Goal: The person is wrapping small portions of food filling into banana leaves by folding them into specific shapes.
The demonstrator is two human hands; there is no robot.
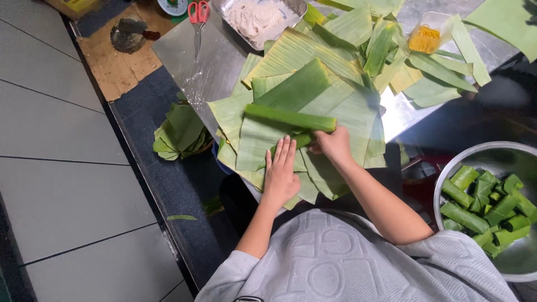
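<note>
Rolling looks like the step now: the left hand lies flat and open on the big green banana leaf, the right hand pinches the long green leaf roll in the middle, needing a tight tuck next.

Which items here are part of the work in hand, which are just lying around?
In use:
left hand
right hand
rolled leaf parcel
banana leaf stack
bowl of finished rolls
white filling tray
yellow filling tub

Lying about:
scissors
leaf scraps bowl
</note>
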